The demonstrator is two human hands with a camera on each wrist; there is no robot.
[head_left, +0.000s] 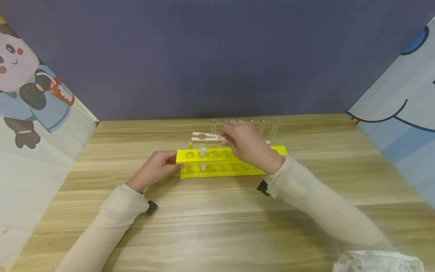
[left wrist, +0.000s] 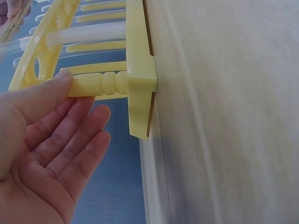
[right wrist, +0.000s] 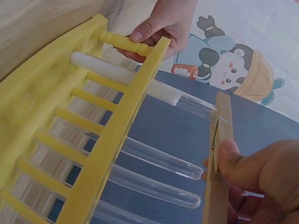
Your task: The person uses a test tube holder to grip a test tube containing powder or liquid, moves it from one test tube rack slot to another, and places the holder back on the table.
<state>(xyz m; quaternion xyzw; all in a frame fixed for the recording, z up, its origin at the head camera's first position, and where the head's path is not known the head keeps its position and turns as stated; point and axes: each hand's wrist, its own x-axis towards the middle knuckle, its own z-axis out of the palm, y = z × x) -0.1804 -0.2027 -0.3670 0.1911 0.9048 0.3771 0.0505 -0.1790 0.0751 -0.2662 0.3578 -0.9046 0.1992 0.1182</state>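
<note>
A yellow test tube rack [head_left: 224,172] stands on the table. My left hand [head_left: 156,166] pinches its left end post [left wrist: 88,85], thumb in front and fingers behind. In my right hand [head_left: 249,143] is a wooden test tube clamp [right wrist: 216,191], held sideways above the rack. One test tube [right wrist: 161,91] with white contents stands in a hole near the rack's left end. The clamp's end is at that tube's clear upper part; whether it grips the glass I cannot tell.
Several clear test tubes [head_left: 273,130] sit upside down on pegs along the rack's far side. A dark blue wall [head_left: 217,56] rises behind the wooden table [head_left: 204,226]. Printed cartoon panels [head_left: 20,151] flank it.
</note>
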